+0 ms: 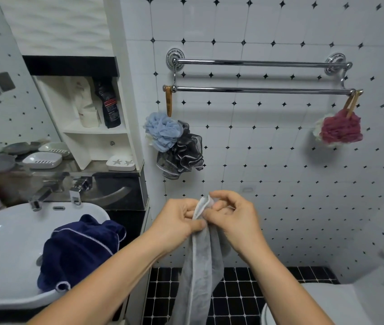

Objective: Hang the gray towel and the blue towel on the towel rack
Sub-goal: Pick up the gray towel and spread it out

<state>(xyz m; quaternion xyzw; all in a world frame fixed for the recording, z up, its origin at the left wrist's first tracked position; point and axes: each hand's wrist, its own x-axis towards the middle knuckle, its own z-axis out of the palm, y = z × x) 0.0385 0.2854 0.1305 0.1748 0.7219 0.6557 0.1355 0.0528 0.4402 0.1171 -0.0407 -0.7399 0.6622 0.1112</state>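
The gray towel (pixel 203 261) hangs straight down in front of me, held by its top edge. My left hand (pixel 177 219) pinches that edge on one side and my right hand (pixel 233 214) pinches it on the other, the two hands close together. A dark blue towel (pixel 78 249) lies crumpled in the white sink (pixel 5 242) at lower left. The chrome double-bar towel rack (pixel 261 90) is fixed to the tiled wall above my hands, both bars bare along their length.
A blue and black bath pouf (pixel 174 144) hangs from the rack's left end, a maroon pouf (pixel 340 127) from its right end. A faucet (pixel 78 186) and shelves with bottles (pixel 106 104) and soap dishes stand at left. A toilet (pixel 326 303) sits at lower right.
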